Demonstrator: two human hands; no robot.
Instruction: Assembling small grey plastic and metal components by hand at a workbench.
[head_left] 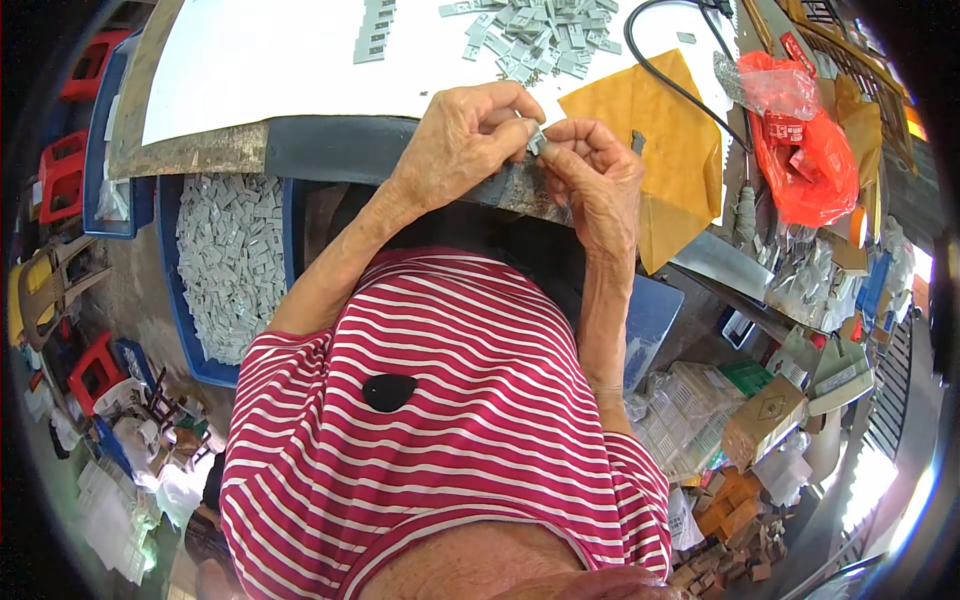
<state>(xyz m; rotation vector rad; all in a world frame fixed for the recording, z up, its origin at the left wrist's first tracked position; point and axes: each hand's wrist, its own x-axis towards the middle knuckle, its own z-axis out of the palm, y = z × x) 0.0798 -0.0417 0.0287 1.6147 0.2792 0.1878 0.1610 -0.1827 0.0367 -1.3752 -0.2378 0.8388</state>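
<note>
Between my fingertips, just over the table's front edge, is a small grey plastic piece (537, 141). My left hand (462, 138) pinches it from the left with thumb and forefinger. From the other side my right hand (598, 180) grips the same piece, its thumb and fingers bent close round it. Beyond my hands lies a loose pile of similar grey pieces (548, 38) on the white table top (260, 70). Farther left, several grey pieces stand in a neat row (375, 30). My fingers partly hide the held piece.
A blue bin of grey pieces (232, 265) stands below the table at left. Right of my hands lie a brown envelope (655, 130) and a black cable (640, 55). A red plastic bag (808, 165) sits farther right. Cardboard boxes (765, 420) crowd the lower right.
</note>
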